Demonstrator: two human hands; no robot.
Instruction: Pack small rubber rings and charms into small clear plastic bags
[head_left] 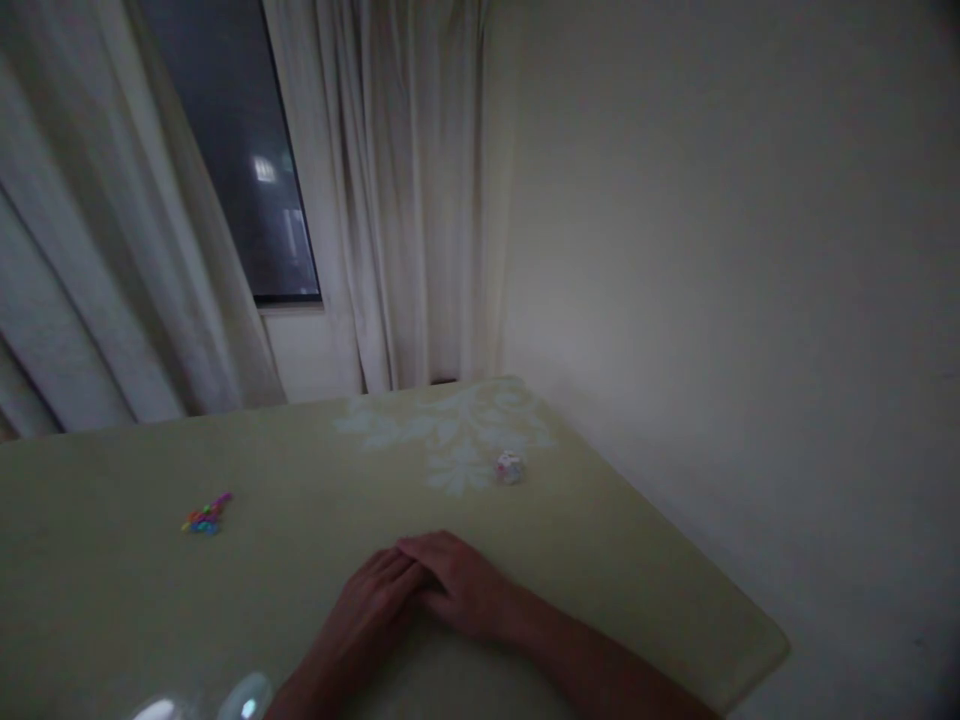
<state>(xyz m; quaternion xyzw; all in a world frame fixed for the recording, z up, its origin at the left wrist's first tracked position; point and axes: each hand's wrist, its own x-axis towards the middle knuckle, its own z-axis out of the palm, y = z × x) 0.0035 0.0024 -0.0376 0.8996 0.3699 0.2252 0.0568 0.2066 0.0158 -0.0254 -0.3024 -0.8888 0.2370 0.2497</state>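
Left hand: left hand (375,600) lies palm down on the worktop (112,600), fingers straight and loosely together, pointing up and to the right. It grips nothing.
Right hand: right hand (457,585) also palm down, fingers flat and close together, pointing left. It grips nothing.
Hands, relation: fingertips of the right hand rest over or against the fingertips of the left; the two forearms run off toward the lower edge, making a shallow V.
Beads: small heap of bright beads (206,517), pink, green, orange and blue, on the worktop left of the hands and well apart from them. Whether they are loose or strung cannot be told.
Pale lump: small whitish thing (509,467) with faint coloured specks, beyond the right hand toward the far right corner, apart from both hands. Too blurred to say what it is.
Worktop: pale yellow-green cover with a lighter leaf pattern (457,440) near the far edge; the pale lump sits at the pattern's right side.
Near edge: two shiny rounded shapes (244,697) at the bottom, left of the left forearm; unclear what they are.
Backdrop: white curtains (390,200) on either side of a dark window (247,150); plain wall (712,250) to the right.
Light: dim, detail soft.
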